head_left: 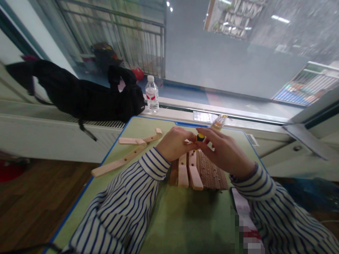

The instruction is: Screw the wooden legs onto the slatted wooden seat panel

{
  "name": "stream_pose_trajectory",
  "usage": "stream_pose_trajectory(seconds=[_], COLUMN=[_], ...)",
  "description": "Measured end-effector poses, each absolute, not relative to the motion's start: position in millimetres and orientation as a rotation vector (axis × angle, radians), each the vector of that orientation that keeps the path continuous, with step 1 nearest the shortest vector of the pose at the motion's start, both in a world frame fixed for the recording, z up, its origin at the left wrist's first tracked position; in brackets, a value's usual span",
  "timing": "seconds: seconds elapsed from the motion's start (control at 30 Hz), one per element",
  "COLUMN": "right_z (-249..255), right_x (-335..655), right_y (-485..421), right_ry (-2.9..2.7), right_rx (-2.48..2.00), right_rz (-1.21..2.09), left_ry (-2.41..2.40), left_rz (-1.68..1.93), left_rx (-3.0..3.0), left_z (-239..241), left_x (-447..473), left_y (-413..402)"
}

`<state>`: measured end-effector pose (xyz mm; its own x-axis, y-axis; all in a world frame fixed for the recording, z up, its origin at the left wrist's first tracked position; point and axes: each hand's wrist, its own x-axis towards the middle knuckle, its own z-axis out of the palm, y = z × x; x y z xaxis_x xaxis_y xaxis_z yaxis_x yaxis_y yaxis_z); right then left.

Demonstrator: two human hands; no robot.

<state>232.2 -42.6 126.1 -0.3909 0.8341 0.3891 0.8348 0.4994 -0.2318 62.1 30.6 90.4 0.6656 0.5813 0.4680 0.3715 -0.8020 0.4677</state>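
Both hands meet over the middle of the green surface (169,218), which has a blue edge. The left hand (174,143) is curled, its fingertips pressed together against a small yellow-and-black tool (200,137); what its palm may cover cannot be seen. The right hand (225,150) comes in from 3 o'clock and pinches the same tool between thumb and forefingers, the other fingers folded loosely behind. The tool stands between the two hands, just above the top end of the wooden slats (188,173). These two pale slats lie side by side at 6 o'clock from the hands and rest on a darker slatted wooden board (213,174), which reaches out to their right. Whether the tool's tip touches a slat is hidden by the fingers. Striped sleeves (127,204) cover both forearms. At 9 o'clock from the hands, a long pale wooden arm (119,162) lies at a slant, and a shorter hooked wooden piece (141,139) lies just beyond it. At 1 o'clock, near the surface's far edge, lies a clear plastic packet (219,122). A water bottle (152,93) stands on the windowsill (180,112) at 11 o'clock, just beside a black bag (87,95) slumped along the ledge.
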Motion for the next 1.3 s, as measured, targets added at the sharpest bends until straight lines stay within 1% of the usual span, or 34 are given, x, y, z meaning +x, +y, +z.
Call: stream_pose_trajectory(seconds=[0.23, 0.67, 0.9, 1.1, 1.3], right_z=[125.8, 118.5, 120.5, 125.7, 125.4], right_x=[232.7, 237.2, 236.0, 235.0, 235.6], right_y=[-43.6, -42.3, -42.5, -43.2, -43.3], right_ry=[-2.284, -2.207, -2.206, -2.3, -2.316], right_rx=[-1.359, -1.405, -1.442, -1.439, -1.384], right_rz=[0.004, -0.131, -0.125, -0.019, -0.057], left_ry=[0.771, 0.727, 0.764, 0.791, 0.743], left_rz=[0.857, 0.805, 0.822, 0.841, 0.796], left_rx=[2.58, 2.545, 2.553, 2.59, 2.589], left_z=[90.2, 93.4, 89.6, 90.3, 90.1], left_x=[62.4, 64.5, 66.8, 64.5, 63.3], left_y=[31.9, 26.7, 27.7, 26.3, 28.1])
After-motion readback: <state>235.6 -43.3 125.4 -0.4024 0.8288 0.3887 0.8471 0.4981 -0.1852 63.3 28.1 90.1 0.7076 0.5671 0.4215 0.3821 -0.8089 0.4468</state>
